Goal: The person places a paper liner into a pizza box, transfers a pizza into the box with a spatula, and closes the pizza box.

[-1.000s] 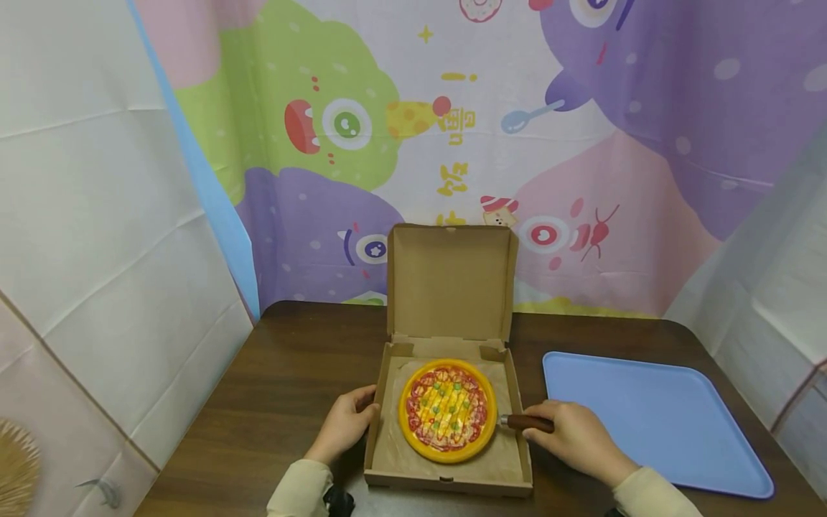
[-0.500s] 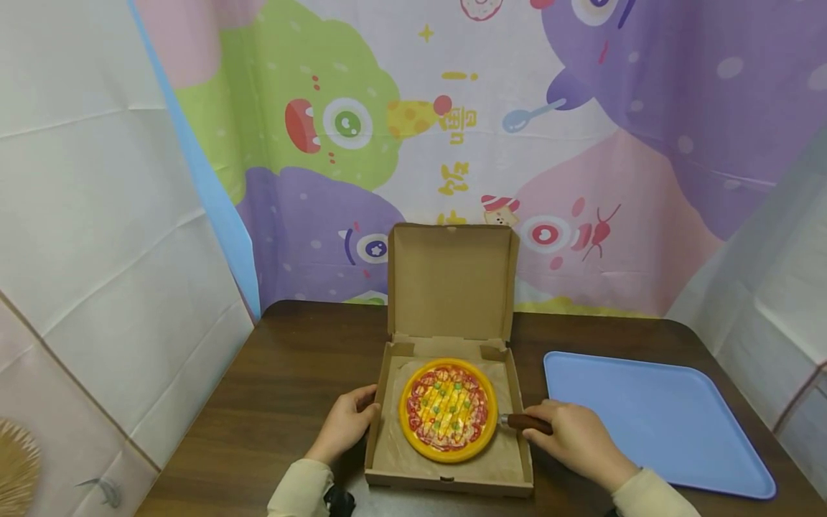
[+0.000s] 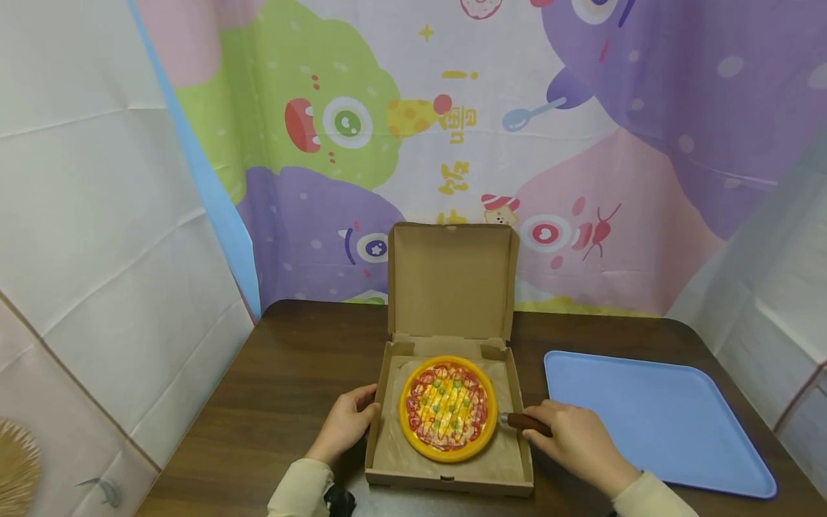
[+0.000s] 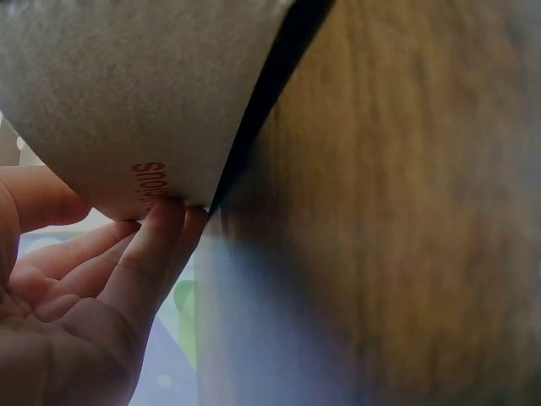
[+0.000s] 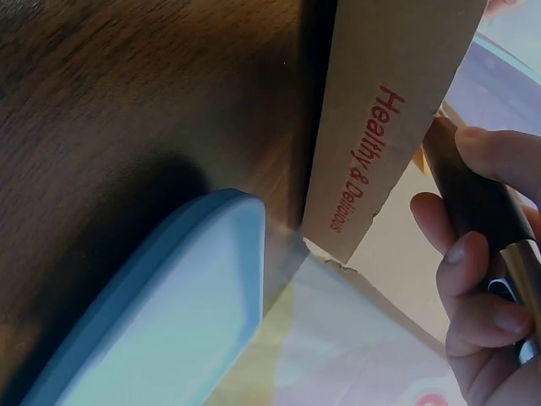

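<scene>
A round toy pizza (image 3: 448, 409) with a yellow crust lies on brown paper inside an open cardboard pizza box (image 3: 446, 480). My right hand (image 3: 578, 439) grips the dark wooden handle of a pizza server (image 3: 530, 424), reaching over the box's right wall. The server's metal neck points at the pizza's right edge; its blade is hidden. In the right wrist view, thumb and fingers wrap the handle. At the box's left wall rests my left hand (image 3: 345, 425). Its fairly straight fingertips (image 4: 165, 211) touch the outer wall in the left wrist view, the thumb near the top edge.
A blue tray (image 3: 652, 416) lies on the dark wooden table (image 3: 291, 359), to the right of the box. The raised box lid (image 3: 452, 283) stands in front of a printed cartoon curtain (image 3: 310, 143). White cloth (image 3: 97, 179) hangs at the left side.
The pizza's far edge has shifted up very slightly in the head view. Both hands stay in almost the same place, the right one still holding the pizza server.
</scene>
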Tool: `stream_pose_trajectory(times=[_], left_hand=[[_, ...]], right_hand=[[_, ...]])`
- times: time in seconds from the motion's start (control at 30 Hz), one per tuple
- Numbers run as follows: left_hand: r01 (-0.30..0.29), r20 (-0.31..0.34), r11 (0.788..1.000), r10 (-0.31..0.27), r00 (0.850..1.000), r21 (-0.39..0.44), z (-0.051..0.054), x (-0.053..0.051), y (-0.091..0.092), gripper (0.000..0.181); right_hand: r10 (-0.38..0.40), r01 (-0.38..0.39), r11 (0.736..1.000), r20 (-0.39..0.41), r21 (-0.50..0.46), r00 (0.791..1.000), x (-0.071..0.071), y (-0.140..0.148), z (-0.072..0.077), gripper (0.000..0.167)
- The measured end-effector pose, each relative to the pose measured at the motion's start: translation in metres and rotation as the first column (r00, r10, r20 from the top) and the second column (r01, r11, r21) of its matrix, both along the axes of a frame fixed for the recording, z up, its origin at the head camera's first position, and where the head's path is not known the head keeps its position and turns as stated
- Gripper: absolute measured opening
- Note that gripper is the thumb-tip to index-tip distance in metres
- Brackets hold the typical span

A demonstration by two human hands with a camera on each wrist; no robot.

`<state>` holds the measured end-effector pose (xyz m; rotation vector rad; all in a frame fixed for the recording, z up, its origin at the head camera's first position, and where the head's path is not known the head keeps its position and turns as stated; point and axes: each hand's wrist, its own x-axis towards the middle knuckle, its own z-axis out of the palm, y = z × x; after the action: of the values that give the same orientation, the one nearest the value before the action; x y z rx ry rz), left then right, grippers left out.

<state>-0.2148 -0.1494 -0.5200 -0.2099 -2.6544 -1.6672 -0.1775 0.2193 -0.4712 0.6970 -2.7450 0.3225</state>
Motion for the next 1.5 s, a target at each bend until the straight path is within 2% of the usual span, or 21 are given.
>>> stream_pose_trajectory(times=[0.57, 0.97, 1.2, 1.5], left_hand=[[-0.008, 0.013, 1.000, 0.008, 1.000, 0.003, 0.0005, 0.0009, 0.0006, 0.040], [-0.002, 0.006, 1.000, 0.002, 1.000, 0.005, 0.0006, 0.0004, 0.0006, 0.039], [-0.006, 0.011, 1.000, 0.006, 1.000, 0.011, -0.0015, 0.0004, 0.0008, 0.039], [-0.011, 0.004, 1.000, 0.011, 1.000, 0.011, -0.0009, 0.0003, 0.0009, 0.039]], right_hand=[[-0.006, 0.009, 1.000, -0.081, 0.027, 0.997, 0.0058, -0.0040, 0.0024, 0.023], [0.009, -0.002, 0.999, -0.168, 0.039, 0.986, 0.0067, -0.0035, 0.0000, 0.025], [0.047, -0.035, 0.998, -0.258, 0.052, 0.965, 0.0071, -0.0027, 0.0000, 0.028], [0.066, -0.053, 0.997, -0.317, 0.049, 0.946, 0.0060, -0.0008, -0.0017, 0.031]])
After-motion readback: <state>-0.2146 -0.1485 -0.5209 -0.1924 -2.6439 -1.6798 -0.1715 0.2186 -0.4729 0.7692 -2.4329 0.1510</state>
